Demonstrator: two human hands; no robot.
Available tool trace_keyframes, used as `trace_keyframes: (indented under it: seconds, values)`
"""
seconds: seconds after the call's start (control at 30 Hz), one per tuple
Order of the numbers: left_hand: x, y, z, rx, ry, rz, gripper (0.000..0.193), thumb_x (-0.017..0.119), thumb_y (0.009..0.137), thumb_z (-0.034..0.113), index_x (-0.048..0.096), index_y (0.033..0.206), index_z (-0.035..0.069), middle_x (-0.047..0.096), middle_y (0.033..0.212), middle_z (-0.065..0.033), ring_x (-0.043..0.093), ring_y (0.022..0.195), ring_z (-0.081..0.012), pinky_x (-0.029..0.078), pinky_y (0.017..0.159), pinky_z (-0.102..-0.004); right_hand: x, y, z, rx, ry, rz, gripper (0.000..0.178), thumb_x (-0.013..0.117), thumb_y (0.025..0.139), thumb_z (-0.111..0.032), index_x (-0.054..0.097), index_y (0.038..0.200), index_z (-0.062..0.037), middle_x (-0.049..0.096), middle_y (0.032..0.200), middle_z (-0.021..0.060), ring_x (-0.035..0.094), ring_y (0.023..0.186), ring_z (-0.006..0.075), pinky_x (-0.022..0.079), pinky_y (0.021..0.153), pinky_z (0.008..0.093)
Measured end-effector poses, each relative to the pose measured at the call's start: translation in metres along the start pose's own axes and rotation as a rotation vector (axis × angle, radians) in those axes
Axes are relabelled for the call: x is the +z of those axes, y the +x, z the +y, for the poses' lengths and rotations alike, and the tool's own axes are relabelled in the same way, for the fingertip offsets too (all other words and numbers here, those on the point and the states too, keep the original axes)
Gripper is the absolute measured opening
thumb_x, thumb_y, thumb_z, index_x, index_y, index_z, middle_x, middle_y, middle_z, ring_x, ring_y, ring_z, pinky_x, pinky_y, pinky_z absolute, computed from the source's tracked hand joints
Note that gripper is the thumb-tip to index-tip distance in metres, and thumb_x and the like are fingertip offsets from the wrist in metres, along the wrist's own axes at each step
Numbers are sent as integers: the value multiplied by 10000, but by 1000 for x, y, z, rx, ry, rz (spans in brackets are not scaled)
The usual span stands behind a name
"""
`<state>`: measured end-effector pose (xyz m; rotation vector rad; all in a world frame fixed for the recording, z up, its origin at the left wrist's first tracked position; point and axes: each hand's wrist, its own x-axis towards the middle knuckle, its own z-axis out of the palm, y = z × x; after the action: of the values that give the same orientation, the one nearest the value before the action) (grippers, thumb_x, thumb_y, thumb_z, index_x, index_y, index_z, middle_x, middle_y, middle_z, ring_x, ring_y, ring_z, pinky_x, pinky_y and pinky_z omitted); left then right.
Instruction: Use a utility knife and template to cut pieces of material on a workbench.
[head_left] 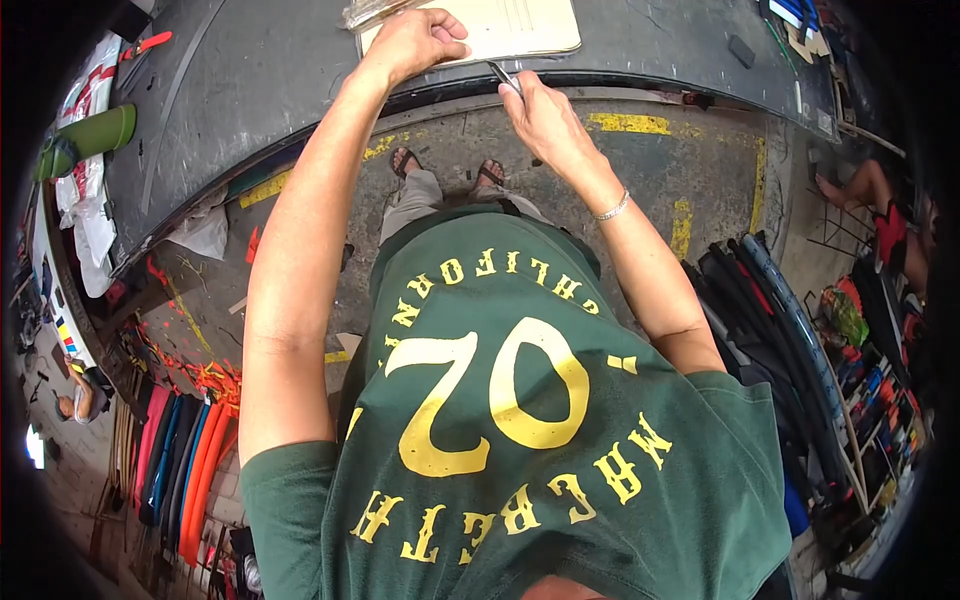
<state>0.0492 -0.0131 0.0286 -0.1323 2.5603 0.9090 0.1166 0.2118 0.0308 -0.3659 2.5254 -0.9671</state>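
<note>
A cream-coloured flat sheet or board [520, 30] with thin lines and a rounded corner lies on the dark table at the top of the view. My left hand [415, 45] rests at its near left part, fingers bent and drawn toward the thumb; whatever they may pinch is too small to tell. Just right of it, at the table's near edge, my right hand [550, 120] grips a slim dark-tipped tool [501, 75], perhaps a knife or a pen. Its tip points up and left, close to the sheet's near edge. Clear crinkled plastic [372, 12] lies by my left hand.
The dark table [250, 90] curves across the top. A green roll [95, 140] lies at its left end, a small dark block [741, 50] at the right. Fabric rolls [770, 340] stand at right, colourful ones [200, 470] lower left. Another person [880, 210] sits far right.
</note>
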Motion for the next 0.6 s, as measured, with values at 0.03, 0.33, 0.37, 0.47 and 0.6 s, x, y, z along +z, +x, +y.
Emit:
trace_keyframes:
  seconds: [0.03, 0.33, 0.37, 0.47, 0.6]
  values:
    - [1, 2, -2, 4, 43, 32, 244, 794, 690, 311, 762, 858, 137, 724, 732, -17, 686, 684, -138, 542, 675, -312, 1, 0, 0, -4, -3, -1, 293, 537, 1044, -259, 500, 1089, 28, 650, 898, 315, 621, 894, 528, 494, 753, 536]
    - [-1, -3, 4, -19, -13, 11, 292, 817, 650, 341, 762, 865, 150, 724, 730, -12, 691, 695, -152, 544, 691, -318, 7, 6, 12, -156, -63, 64, 281, 538, 1046, -250, 471, 994, 17, 629, 826, 299, 614, 869, 525, 490, 730, 544]
    - [-2, -4, 4, -15, -50, -4, 294, 823, 650, 331, 760, 868, 143, 726, 732, -10, 690, 697, -148, 542, 690, -315, 7, 7, 12, -158, -66, 61, 281, 540, 1045, -253, 470, 997, 14, 629, 822, 295, 614, 868, 523, 490, 728, 544]
    - [-1, -3, 4, -17, -38, -5, 291, 832, 652, 312, 757, 869, 134, 727, 734, -5, 688, 696, -141, 537, 683, -309, 8, 6, 13, -168, -75, 60, 280, 544, 1044, -257, 469, 1001, 9, 629, 818, 290, 614, 865, 520, 490, 722, 543]
    - [0, 0, 1, 3, -32, -13, 290, 835, 649, 319, 755, 859, 135, 725, 729, -6, 687, 693, -142, 534, 680, -309, 10, 7, 13, -178, -87, 69, 275, 546, 1042, -256, 470, 1001, 5, 632, 820, 288, 617, 855, 516, 490, 710, 543]
